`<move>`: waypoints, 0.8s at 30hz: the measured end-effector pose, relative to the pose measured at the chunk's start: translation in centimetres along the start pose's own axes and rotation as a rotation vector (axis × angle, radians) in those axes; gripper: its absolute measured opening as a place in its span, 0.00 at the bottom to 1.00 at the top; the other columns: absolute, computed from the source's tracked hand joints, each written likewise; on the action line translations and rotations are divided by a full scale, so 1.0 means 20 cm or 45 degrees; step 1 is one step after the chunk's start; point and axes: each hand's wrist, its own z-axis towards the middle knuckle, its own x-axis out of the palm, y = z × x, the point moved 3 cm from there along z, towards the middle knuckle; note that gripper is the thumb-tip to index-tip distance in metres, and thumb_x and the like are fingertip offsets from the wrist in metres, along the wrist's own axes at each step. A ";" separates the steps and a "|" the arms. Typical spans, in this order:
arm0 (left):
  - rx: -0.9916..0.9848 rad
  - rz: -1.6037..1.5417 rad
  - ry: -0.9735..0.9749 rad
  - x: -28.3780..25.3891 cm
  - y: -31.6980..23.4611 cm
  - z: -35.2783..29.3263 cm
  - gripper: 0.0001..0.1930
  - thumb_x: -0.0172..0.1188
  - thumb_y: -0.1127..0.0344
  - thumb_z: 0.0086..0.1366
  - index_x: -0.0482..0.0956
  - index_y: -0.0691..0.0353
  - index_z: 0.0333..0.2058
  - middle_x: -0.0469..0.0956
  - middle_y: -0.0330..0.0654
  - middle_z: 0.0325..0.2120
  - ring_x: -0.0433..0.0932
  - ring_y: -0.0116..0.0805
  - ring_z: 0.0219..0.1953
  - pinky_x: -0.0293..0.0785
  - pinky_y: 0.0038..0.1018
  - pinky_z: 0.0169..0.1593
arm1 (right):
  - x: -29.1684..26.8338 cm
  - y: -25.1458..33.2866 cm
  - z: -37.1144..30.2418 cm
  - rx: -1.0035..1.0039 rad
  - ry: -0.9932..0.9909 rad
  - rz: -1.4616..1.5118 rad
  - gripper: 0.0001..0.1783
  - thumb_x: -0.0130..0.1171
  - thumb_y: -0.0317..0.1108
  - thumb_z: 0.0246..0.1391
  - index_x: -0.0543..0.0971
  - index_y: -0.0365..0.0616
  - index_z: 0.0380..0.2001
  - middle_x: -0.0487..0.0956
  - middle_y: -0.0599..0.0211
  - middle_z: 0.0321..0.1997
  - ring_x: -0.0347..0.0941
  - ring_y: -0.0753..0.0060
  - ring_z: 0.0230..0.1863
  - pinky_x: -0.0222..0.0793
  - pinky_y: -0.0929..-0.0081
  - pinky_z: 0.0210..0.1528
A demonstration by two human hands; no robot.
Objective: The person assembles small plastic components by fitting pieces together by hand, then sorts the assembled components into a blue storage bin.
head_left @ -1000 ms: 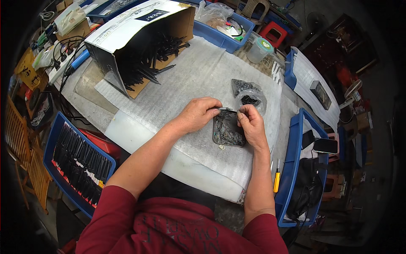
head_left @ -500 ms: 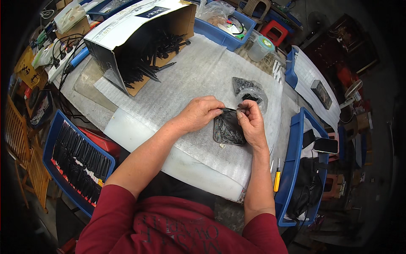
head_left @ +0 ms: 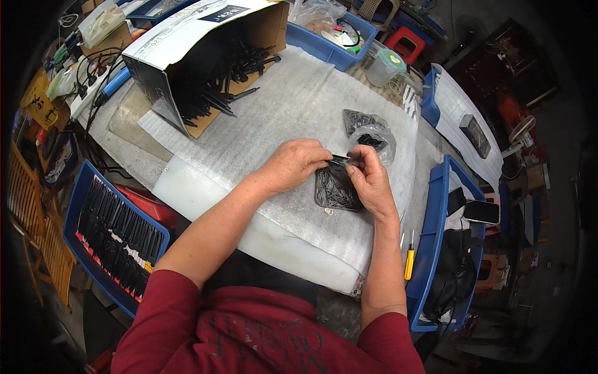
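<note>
Over a dark tray [head_left: 319, 198] filled with thin metal pins [head_left: 336, 188], my hands meet at a slim black rod-like part [head_left: 338, 159]. The fingers of my left hand [head_left: 295, 163] are pinched closed on its left end. On the right, my right hand [head_left: 372, 182] is closed too, thumb against fingers at the other end of the part. What exactly sits between those right fingertips is too small to make out. Just beyond, clear plastic bags [head_left: 369, 128] of small black pieces lie on the white foam sheet [head_left: 299, 100].
An open carton [head_left: 149, 93] of slender black parts lies on its side at the far left. A blue tray [head_left: 75, 218] of packed black items stands left. To the right are a yellow-handled screwdriver [head_left: 409, 262] and a blue bin [head_left: 430, 237] with a phone [head_left: 481, 212].
My right hand has shifted up very slightly, and its fingers have moved a little on the part. The left hand holds nearly the same place.
</note>
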 end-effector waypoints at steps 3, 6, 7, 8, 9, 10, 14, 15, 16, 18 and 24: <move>-0.004 -0.011 0.010 0.01 0.00 0.00 0.06 0.57 0.73 0.48 0.76 0.64 0.27 0.74 0.40 0.22 0.73 0.35 0.28 0.69 0.27 0.32 | 0.00 0.00 0.00 0.000 0.017 -0.054 0.11 0.49 0.22 0.44 0.66 0.40 0.35 0.70 0.70 0.26 0.66 0.82 0.27 0.63 0.83 0.31; 0.024 0.023 0.017 0.01 0.00 0.00 0.06 0.57 0.73 0.48 0.76 0.64 0.27 0.74 0.40 0.22 0.73 0.35 0.27 0.69 0.28 0.31 | 0.00 0.02 0.00 0.018 0.043 -0.081 0.11 0.49 0.22 0.44 0.66 0.40 0.35 0.70 0.69 0.26 0.66 0.81 0.27 0.63 0.82 0.31; 0.023 0.022 0.017 0.01 0.00 0.00 0.06 0.57 0.73 0.48 0.76 0.64 0.27 0.74 0.40 0.22 0.73 0.35 0.27 0.69 0.28 0.31 | 0.00 0.02 0.00 0.037 0.049 -0.085 0.11 0.49 0.22 0.44 0.66 0.40 0.35 0.71 0.69 0.26 0.66 0.80 0.27 0.63 0.82 0.31; 0.033 0.012 0.021 0.01 0.00 0.00 0.06 0.57 0.73 0.48 0.76 0.64 0.28 0.74 0.40 0.22 0.73 0.35 0.27 0.70 0.27 0.31 | 0.00 0.02 0.00 0.055 0.055 -0.088 0.12 0.49 0.22 0.44 0.66 0.40 0.35 0.71 0.69 0.26 0.66 0.80 0.27 0.64 0.81 0.31; 0.045 0.002 0.025 0.01 -0.01 0.00 0.06 0.57 0.73 0.48 0.76 0.64 0.28 0.74 0.40 0.22 0.73 0.35 0.27 0.70 0.27 0.31 | 0.01 0.01 0.00 0.056 0.054 -0.088 0.12 0.49 0.22 0.44 0.66 0.40 0.35 0.71 0.69 0.26 0.66 0.80 0.27 0.64 0.81 0.31; 0.046 0.002 0.025 0.01 -0.01 0.00 0.06 0.57 0.73 0.48 0.76 0.64 0.28 0.74 0.40 0.22 0.73 0.35 0.27 0.70 0.27 0.31 | 0.01 0.01 0.00 0.024 0.054 -0.096 0.11 0.49 0.22 0.45 0.66 0.41 0.35 0.70 0.69 0.27 0.66 0.81 0.27 0.63 0.82 0.31; -0.067 -0.017 0.032 0.01 -0.01 0.00 0.06 0.57 0.72 0.49 0.76 0.64 0.29 0.74 0.40 0.23 0.73 0.35 0.27 0.70 0.27 0.31 | 0.00 -0.02 0.00 0.140 -0.014 0.102 0.09 0.50 0.25 0.48 0.67 0.40 0.35 0.70 0.73 0.24 0.64 0.85 0.24 0.61 0.86 0.26; -0.082 -0.028 0.019 0.01 -0.01 0.00 0.07 0.57 0.72 0.49 0.76 0.64 0.29 0.74 0.40 0.23 0.73 0.35 0.27 0.70 0.26 0.31 | 0.00 -0.02 0.00 0.139 -0.015 0.100 0.09 0.50 0.25 0.48 0.67 0.40 0.35 0.70 0.73 0.24 0.64 0.85 0.24 0.61 0.86 0.26; -0.080 -0.029 0.018 0.01 -0.02 0.00 0.07 0.57 0.72 0.49 0.76 0.64 0.29 0.74 0.40 0.23 0.73 0.35 0.27 0.70 0.26 0.31 | -0.01 -0.04 0.00 0.149 -0.051 0.139 0.08 0.50 0.27 0.48 0.68 0.39 0.34 0.69 0.75 0.22 0.62 0.86 0.23 0.59 0.87 0.24; -0.096 -0.026 0.025 0.00 -0.02 0.00 0.07 0.56 0.72 0.50 0.75 0.64 0.30 0.74 0.40 0.24 0.73 0.34 0.27 0.70 0.26 0.31 | -0.03 -0.07 0.01 0.126 -0.098 0.187 0.06 0.50 0.29 0.50 0.70 0.38 0.30 0.66 0.78 0.17 0.58 0.88 0.19 0.54 0.88 0.19; -0.080 -0.027 -0.006 0.01 -0.01 0.00 0.06 0.56 0.73 0.50 0.76 0.64 0.30 0.74 0.41 0.24 0.74 0.34 0.26 0.70 0.25 0.30 | -0.03 -0.08 0.00 0.141 -0.018 0.001 0.07 0.50 0.30 0.49 0.70 0.37 0.23 0.65 0.76 0.16 0.59 0.84 0.19 0.56 0.84 0.21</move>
